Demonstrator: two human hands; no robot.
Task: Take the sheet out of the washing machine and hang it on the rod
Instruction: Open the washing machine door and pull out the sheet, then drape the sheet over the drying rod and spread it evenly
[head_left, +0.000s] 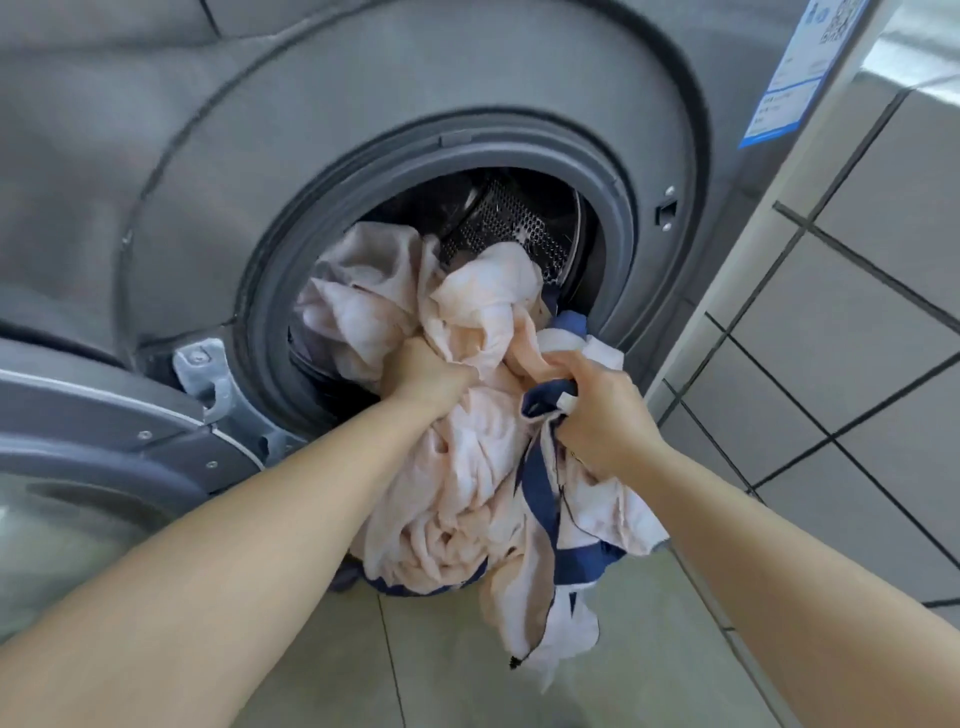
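At the mouth of the washing machine (218, 171), the left hand (426, 371) is bunched tight around a fat fold of the pink sheet (457, 467). The right hand (597, 410) squeezes another clump, right where a dark blue edge (540, 493) runs through the cloth. Both fists hold hard, probably because a damp sheet is heavy and would slip from loose fingers. Two grips set a little apart also share the weight.

The sheet is half out. Its top part is crumpled inside the drum (509, 218), and the rest spills over the grey door ring (613, 218) and hangs down toward the tiled floor (675, 665). So its long way runs from the drum, out toward the person, then down. The lowest corner dangles just above the floor. The open door (104, 457) sits at the left. No rod shows here.
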